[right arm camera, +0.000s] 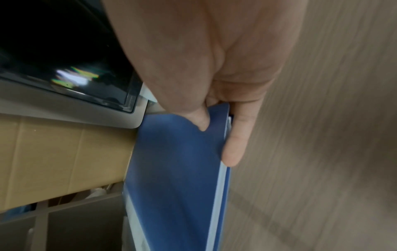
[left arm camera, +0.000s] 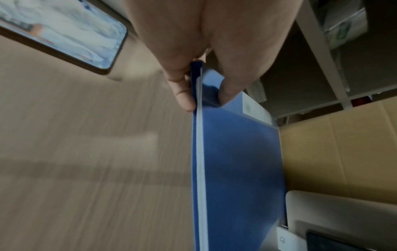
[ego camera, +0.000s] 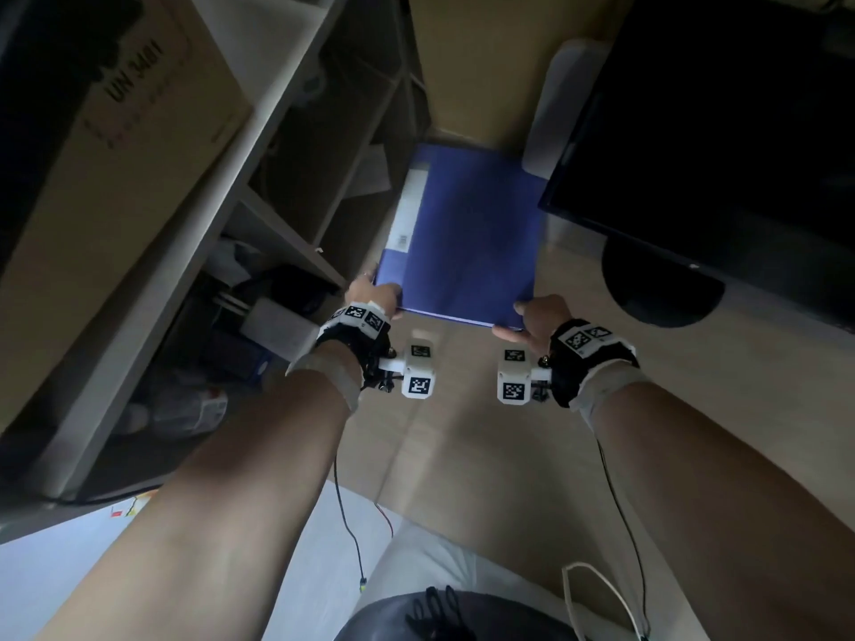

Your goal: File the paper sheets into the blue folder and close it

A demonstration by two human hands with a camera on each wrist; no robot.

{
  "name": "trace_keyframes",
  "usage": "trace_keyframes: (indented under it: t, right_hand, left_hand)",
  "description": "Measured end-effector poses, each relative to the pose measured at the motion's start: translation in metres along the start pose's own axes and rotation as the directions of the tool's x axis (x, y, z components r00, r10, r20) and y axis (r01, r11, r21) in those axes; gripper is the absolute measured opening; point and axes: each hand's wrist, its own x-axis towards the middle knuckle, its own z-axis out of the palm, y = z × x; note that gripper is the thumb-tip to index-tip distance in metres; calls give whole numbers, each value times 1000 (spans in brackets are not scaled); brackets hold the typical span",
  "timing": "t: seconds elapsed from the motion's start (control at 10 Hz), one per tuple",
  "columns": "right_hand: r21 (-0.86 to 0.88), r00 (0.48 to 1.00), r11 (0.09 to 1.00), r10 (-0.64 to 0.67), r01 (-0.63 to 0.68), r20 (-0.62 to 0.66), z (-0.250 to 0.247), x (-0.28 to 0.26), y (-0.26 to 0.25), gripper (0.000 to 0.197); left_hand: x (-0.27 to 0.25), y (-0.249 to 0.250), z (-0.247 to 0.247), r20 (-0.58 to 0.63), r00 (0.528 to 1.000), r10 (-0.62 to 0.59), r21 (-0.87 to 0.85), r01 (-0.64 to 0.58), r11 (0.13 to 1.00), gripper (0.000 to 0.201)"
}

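Blue folder (ego camera: 467, 238) was shut, held above the bench (ego camera: 462, 455) toward its far edge. Left hand (ego camera: 370, 293) and right hand (ego camera: 532, 316) each pinched a near corner. Likely light, slick, bendy; paper edge (left arm camera: 199, 169) showed between the covers.

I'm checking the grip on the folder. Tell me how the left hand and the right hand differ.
The left hand holds the blue folder's near corner on its white-labelled spine side; the right hand holds the opposite near corner, beside the dark monitor. Shared: each pinches a closed corner, thumb on the cover, fingers beneath, with pale sheet edges between the covers.
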Motion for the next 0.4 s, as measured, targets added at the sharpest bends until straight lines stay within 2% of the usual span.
trace_keyframes:
  t: [0.1, 0.2, 0.3, 0.4]
  right_hand:
    - [399, 999, 916, 30, -33, 15, -3, 8, 3, 18]
    - [299, 998, 952, 59, -60, 12, -3, 12, 3, 8]
    - [336, 999, 942, 33, -31, -2, -4, 13, 7, 8]
    - [285, 999, 957, 50, -51, 10, -8, 11, 5, 32]
  left_hand:
    - [9, 8, 7, 5, 999, 37, 67, -37, 997, 99]
    - [20, 7, 13, -30, 1000, 3, 3, -3, 1000, 123]
    - [10, 1, 15, -15, 998, -65, -135, 63, 989, 108]
    - [-6, -1, 19, 85, 995, -50, -190, 66, 980, 89]
